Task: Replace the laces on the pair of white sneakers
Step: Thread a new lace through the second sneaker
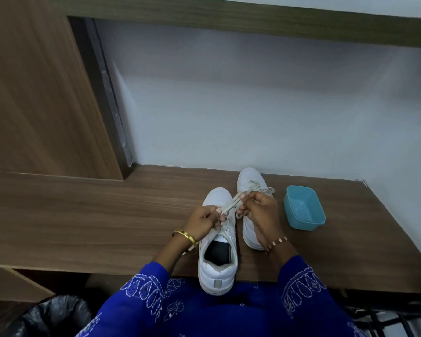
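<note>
Two white sneakers [218, 242] sit side by side at the near edge of the wood-grain worktop [107, 215]. Over the left one, the left hand [204, 221] and right hand [259, 206] each pinch its flat off-white lace [231, 204]. Uneven pulling could, I'd guess, slide that smooth shoe off the edge or snag woven lace in an eyelet. A glossy teal plastic tub [304, 207] stands to the right.

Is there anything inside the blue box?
No, the blue box beside the right sneaker sits open on the wooden table, and only its bare blue bottom shows.
</note>
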Tool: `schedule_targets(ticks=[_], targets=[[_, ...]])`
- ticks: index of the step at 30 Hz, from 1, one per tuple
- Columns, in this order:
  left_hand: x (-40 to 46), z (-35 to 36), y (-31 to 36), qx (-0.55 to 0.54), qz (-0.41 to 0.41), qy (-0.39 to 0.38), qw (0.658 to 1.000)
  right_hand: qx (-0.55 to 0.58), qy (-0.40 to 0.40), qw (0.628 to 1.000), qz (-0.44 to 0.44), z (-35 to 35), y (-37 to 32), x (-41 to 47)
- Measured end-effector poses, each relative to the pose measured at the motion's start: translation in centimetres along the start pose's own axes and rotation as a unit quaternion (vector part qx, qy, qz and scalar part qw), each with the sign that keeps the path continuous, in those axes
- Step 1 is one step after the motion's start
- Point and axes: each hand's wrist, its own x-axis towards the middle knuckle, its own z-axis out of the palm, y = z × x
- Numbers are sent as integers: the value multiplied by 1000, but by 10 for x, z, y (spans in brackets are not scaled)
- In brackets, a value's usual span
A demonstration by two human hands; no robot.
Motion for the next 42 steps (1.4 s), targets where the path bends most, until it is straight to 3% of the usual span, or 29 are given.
schedule_targets(ticks=[5, 7, 12, 16, 23, 29, 33, 37, 42], targets=[[6, -1, 10, -202, -29, 51, 978, -35, 2, 999, -25, -4, -2, -1], [8, 0, 17, -221, -34, 61, 973, -61, -4, 997, -51, -5, -4, -4], [11, 10, 25, -67, -39, 83, 993, -146, -60, 979, -131, -2, -10, -10], [6, 15, 35, 7, -63, 13, 998, -214, -90, 958, -169, 5, -16, -7], [0, 4, 39, 3, -39, -48, 998, -249, -135, 948, -145, 13, -24, 5], [8, 2, 27, 65, -4, -35, 997, -199, -139, 961, -133, 13, -24, 7], [8, 0, 25, 13, -20, -22, 999, -321, -113, 924, -175, 3, -28, 10], [9, -6, 25, -18, -42, -20, 999, -418, -189, 874, -160, -9, -20, 9], [10, -6, 27, -41, -51, -13, 998, -427, -173, 868, -183, -5, -15, 1]])
